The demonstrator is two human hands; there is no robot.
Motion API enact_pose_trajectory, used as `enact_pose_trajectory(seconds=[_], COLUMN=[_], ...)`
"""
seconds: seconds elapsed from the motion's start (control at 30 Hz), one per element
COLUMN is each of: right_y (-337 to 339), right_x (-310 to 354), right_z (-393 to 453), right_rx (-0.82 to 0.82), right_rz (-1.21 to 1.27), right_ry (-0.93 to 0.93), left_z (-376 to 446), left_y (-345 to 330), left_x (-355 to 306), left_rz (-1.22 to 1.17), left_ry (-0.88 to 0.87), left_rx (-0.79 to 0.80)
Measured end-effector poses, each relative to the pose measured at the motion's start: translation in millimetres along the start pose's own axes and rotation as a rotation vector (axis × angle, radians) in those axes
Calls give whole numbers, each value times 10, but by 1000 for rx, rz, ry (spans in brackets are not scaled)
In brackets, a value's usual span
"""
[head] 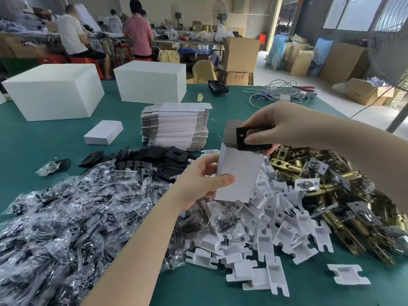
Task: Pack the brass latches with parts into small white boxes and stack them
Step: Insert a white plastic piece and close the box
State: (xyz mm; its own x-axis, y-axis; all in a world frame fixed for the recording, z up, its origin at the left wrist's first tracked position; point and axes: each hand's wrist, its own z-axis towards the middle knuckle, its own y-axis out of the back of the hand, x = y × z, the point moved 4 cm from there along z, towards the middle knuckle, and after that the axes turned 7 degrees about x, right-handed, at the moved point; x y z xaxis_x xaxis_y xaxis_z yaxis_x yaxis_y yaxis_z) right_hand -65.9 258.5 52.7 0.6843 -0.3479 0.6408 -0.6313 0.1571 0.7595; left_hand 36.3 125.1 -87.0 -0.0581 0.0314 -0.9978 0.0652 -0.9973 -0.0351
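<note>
A small white box (237, 173) is held upright above the middle of a green bench (123, 138), its top flap open. It is gripped by the left hand (203, 180), with the thumb across its near face and the fingers curled behind. A flat black plate (254, 138) with a round hole is pinched by the right hand (278, 124) at the open mouth of the box, its lower edge just inside the opening.

Directly below the hands, a heap of white plastic inserts (271, 228) is spread over the near middle of the bench. To the right of it lies a pile of brass latches (331, 191). To the near left, a large mound of clear bags of dark screws (72, 217) is seen. Beyond that mound, black plates (154, 160) are heaped, and behind them a tall stack of flat unfolded white boxes (176, 127) stands. One closed small white box (103, 132) lies alone to the left of that stack. Two large white cartons (53, 91) stand at the far side.
</note>
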Motion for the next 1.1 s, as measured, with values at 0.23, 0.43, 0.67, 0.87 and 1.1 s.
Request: enact_pose_trajectory(seconds=[0.23, 0.43, 0.67, 0.87, 1.1], right_y=[-3, -71, -84, -47, -76], right_x=[11, 6, -5, 65, 77], right_z=[14, 63, 91, 98, 80], right_rx=[-94, -25, 37, -23, -33], right_rz=[-73, -189, -125, -192, -212], right_ry=[17, -21, -48, -33, -50], left_z=[-4, 2, 1, 8, 1], left_y=[-6, -6, -6, 32, 49], left_x=[-3, -9, -16, 9, 13], left_rz=[-5, -2, 12, -23, 11], left_ry=[2, -3, -3, -10, -14], left_rx=[9, 5, 15, -32, -57])
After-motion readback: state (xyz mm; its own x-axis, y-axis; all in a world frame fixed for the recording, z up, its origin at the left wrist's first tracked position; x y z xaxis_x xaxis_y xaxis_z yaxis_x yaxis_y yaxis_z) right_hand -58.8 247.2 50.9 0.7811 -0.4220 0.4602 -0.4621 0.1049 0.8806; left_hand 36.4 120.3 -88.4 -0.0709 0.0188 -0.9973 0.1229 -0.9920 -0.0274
